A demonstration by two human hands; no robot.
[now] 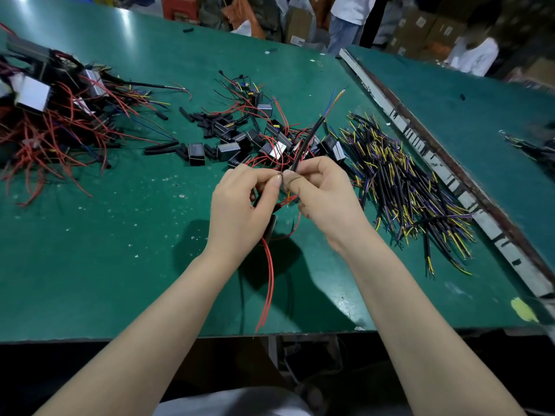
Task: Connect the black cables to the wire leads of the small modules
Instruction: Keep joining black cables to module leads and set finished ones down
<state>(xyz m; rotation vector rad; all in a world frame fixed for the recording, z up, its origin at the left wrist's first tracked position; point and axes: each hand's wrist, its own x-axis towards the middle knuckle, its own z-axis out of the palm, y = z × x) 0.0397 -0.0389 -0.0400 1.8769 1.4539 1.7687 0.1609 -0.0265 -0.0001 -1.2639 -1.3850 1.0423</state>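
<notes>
Hands mid-tabletop | left hand (240, 202) pinches a module's red lead (269, 277) | right hand (321, 190) grips black cable (309, 139), pinching its wire | tips meet between fingertips | advice: keep bare ends overlapped, twist tightly | spare modules (228, 150) beyond.

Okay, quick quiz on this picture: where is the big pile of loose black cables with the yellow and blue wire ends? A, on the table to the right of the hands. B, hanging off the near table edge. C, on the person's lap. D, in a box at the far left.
A: the pile of black cables lies spread on the green table, just right of the right hand.
</notes>
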